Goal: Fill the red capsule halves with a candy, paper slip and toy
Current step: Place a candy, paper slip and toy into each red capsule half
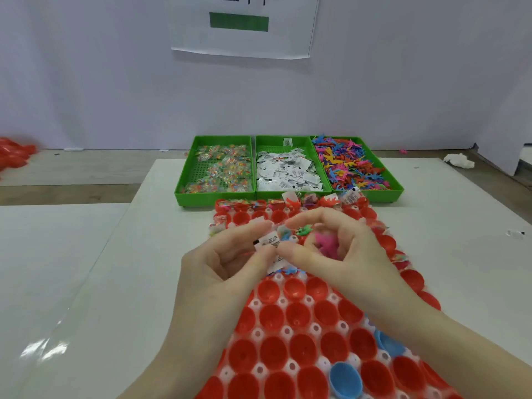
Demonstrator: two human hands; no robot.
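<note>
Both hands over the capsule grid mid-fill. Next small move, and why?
Probably lower the paper slip pinched by the left hand into a red capsule half just below. The near rows are empty, and the right hand already cups a pink toy to follow.

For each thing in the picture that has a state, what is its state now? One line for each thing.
Left hand: pinches a paper slip.
Right hand: fingers curled, holds a pink toy.
Near red capsule halves: open, empty.
Far red capsule halves: filled with slips and toys.
Blue capsule half: open, empty.
Candy tray: partly full.
Slip tray: partly full.
Toy tray: heaped.
</note>
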